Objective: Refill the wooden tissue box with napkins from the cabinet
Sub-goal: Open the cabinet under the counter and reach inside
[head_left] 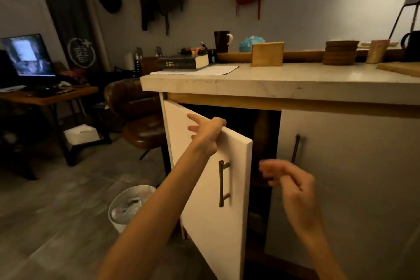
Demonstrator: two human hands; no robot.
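Note:
The white left cabinet door (211, 188) stands partly open, swung out toward me. My left hand (205, 133) grips its top edge, fingers curled over the rim. My right hand (288, 180) hovers blurred in front of the dark cabinet opening (263, 148), fingers loosely curled and holding nothing. The inside of the cabinet is too dark to show any napkins. The wooden tissue box (267, 54) stands upright on the pale stone counter (272, 79), above and behind the opening.
The right cabinet door (341, 177) is closed, with a dark bar handle. A white waste bin (128, 206) stands on the floor left of the open door. A brown chair (136, 111) and a desk with a monitor are further left. Books, a mug and stacked bowls sit on the counter.

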